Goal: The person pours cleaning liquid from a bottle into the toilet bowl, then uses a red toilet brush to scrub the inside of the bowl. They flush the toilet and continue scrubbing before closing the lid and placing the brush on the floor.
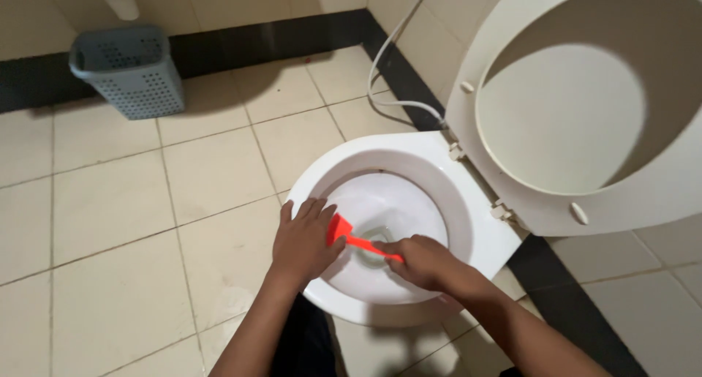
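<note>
Your right hand [423,263] is closed around the thin handle of a small orange plastic brush [349,237], whose wider, flat head points toward your left side and sits over the inner wall of the white ceramic toilet bowl [446,174]. Your left hand [303,239] lies open, palm down, fingers spread on the near-left rim of the bowl, its thumb just beside or touching the brush head; contact cannot be confirmed. The cream plastic seat and lid [563,209] stand raised, upright behind the bowl. A white flexible hose [380,62] runs along the wall to the bowl's rear. A grey perforated plastic basket [130,71] stands on the beige tiled floor [110,201], against the wall, well apart from the bowl.
</note>
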